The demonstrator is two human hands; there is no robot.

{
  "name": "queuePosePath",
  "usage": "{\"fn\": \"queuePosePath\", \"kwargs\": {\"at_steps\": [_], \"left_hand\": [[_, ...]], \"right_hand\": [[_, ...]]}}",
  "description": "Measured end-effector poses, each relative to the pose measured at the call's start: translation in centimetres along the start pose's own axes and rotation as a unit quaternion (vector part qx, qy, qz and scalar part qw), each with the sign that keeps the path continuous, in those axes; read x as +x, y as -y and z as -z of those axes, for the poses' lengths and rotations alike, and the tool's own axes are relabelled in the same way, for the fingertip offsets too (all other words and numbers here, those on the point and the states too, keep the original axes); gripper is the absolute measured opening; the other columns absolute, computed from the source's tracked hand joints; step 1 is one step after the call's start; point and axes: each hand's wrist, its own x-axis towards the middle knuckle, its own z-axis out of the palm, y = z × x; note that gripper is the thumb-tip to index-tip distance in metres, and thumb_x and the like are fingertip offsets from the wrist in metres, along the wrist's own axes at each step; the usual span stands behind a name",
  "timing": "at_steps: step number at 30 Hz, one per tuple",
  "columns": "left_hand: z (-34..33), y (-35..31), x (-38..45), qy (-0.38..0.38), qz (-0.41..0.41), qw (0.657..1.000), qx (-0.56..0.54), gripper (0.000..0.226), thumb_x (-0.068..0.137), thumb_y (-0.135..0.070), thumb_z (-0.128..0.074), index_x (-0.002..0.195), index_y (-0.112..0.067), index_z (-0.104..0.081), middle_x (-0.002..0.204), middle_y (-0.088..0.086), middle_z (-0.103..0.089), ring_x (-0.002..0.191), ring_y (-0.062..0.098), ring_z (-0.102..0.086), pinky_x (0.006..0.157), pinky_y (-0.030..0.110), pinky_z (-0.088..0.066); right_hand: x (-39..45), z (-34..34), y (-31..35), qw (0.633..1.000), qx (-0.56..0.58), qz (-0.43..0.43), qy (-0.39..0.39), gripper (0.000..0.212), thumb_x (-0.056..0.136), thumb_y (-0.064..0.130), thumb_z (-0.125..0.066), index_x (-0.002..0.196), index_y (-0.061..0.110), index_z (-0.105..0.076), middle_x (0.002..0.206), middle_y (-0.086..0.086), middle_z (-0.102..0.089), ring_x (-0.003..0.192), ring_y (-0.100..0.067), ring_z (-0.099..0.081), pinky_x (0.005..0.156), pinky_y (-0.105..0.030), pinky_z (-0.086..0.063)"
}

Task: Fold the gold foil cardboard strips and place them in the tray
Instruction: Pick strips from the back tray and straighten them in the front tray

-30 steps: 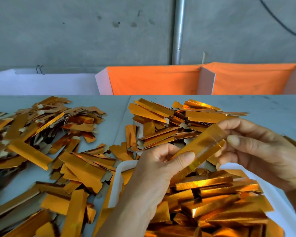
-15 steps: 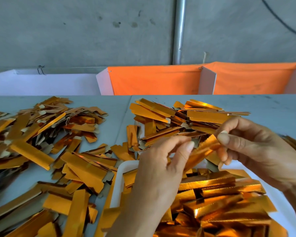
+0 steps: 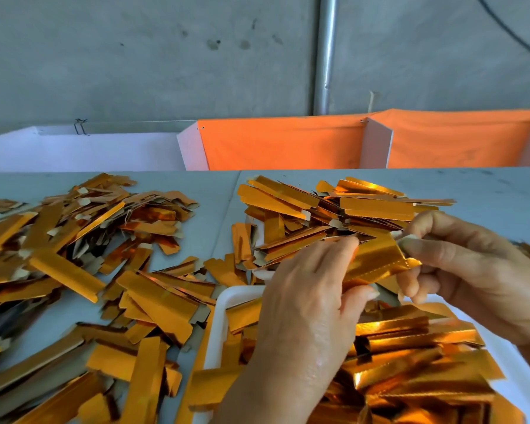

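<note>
Fingers of both hands meet on one gold foil strip (image 3: 375,264), held in the air above the far rim of the white tray (image 3: 219,319). The left hand (image 3: 306,304) comes up from below with its back to the camera; its thumb tip presses the strip's lower left edge from underneath while the forefinger curls over the top left end, so that end is pinched between them. The right hand (image 3: 471,270) reaches in from the right, thumb lying along the strip's upper right corner and the curled fingers tucked beneath it, pinching the right end. The strip runs tilted, its right end a little higher, and a lengthwise crease shows across its shiny face. Directly below the hands the tray is heaped with folded strips (image 3: 410,347), piled above its rim, with only the left wall and a sliver of the right wall bare. Beyond the hands, just behind the tray, sits a stack of flat strips (image 3: 318,206); a wider scatter of loose strips (image 3: 74,255) covers the grey table (image 3: 214,191) to the left. Bare tabletop shows between the two piles and along the far edge, where white and orange dividers (image 3: 288,145) stand against the wall.
</note>
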Motion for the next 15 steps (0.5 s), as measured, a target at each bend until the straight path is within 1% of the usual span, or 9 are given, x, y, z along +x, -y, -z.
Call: {"fn": "queuePosePath", "kwargs": {"at_steps": [4,7,8,11,12,13,15], "left_hand": [[-0.11,0.12,-0.04,-0.003,-0.014,1.0,0.001,0.048,0.08,-0.046,-0.054,0.117,-0.017,-0.064,0.105,-0.008,-0.068,0.095,0.009,-0.064,0.078,0.022,-0.051],[-0.29,0.3,-0.1,0.0,-0.02,1.0,0.007,0.047,0.075,-0.04,-0.069,0.114,-0.014,-0.067,0.105,-0.005,-0.07,0.095,0.011,-0.066,0.079,0.023,-0.051],[-0.32,0.32,-0.07,0.006,-0.021,1.0,0.009,0.045,0.076,-0.04,-0.066,0.113,-0.014,-0.068,0.104,-0.005,-0.071,0.094,0.011,-0.066,0.078,0.022,-0.051],[-0.18,0.2,0.14,0.032,-0.029,0.999,0.016,0.045,0.084,-0.04,-0.043,0.111,-0.015,-0.069,0.1,-0.008,-0.071,0.091,0.008,-0.066,0.077,0.022,-0.053],[-0.24,0.21,0.12,0.037,-0.031,0.999,0.018,0.044,0.085,-0.038,-0.041,0.11,-0.015,-0.07,0.099,-0.008,-0.071,0.09,0.008,-0.067,0.076,0.023,-0.054],[-0.28,0.2,0.11,0.042,-0.03,0.999,0.01,0.04,0.086,-0.036,-0.044,0.108,-0.015,-0.07,0.097,-0.007,-0.071,0.089,0.009,-0.067,0.075,0.025,-0.055],[-0.12,0.2,0.07,0.046,-0.003,0.998,-0.033,0.031,0.086,-0.032,-0.055,0.109,-0.017,-0.07,0.098,-0.007,-0.07,0.09,0.01,-0.066,0.076,0.029,-0.056]], "right_hand": [[0.11,-0.1,-0.03,0.999,0.031,-0.039,-0.006,0.048,0.046,0.041,-0.094,0.07,0.012,-0.065,0.061,-0.026,-0.062,0.05,-0.028,-0.064,0.047,-0.025,-0.054],[0.16,-0.13,-0.07,0.996,0.056,-0.072,-0.01,0.05,0.039,0.038,-0.096,0.069,0.01,-0.066,0.062,-0.024,-0.062,0.05,-0.025,-0.064,0.046,-0.024,-0.055],[0.15,-0.15,-0.07,0.995,0.062,-0.079,-0.012,0.051,0.038,0.037,-0.096,0.069,0.01,-0.066,0.062,-0.024,-0.063,0.05,-0.024,-0.064,0.046,-0.024,-0.055],[0.1,-0.24,-0.02,0.993,0.075,-0.092,-0.021,0.052,0.035,0.034,-0.097,0.069,0.009,-0.066,0.063,-0.023,-0.063,0.05,-0.024,-0.064,0.046,-0.023,-0.055],[0.09,-0.24,-0.03,0.992,0.074,-0.094,-0.026,0.052,0.036,0.032,-0.097,0.07,0.009,-0.066,0.062,-0.022,-0.062,0.05,-0.023,-0.064,0.046,-0.023,-0.054],[0.1,-0.25,-0.06,0.993,0.07,-0.095,-0.03,0.05,0.04,0.028,-0.096,0.075,0.008,-0.066,0.062,-0.022,-0.062,0.049,-0.023,-0.063,0.046,-0.023,-0.054],[0.14,-0.17,-0.26,0.993,0.061,-0.097,-0.038,0.046,0.054,0.016,-0.086,0.092,0.003,-0.064,0.062,-0.022,-0.062,0.049,-0.023,-0.063,0.045,-0.023,-0.054]]}}
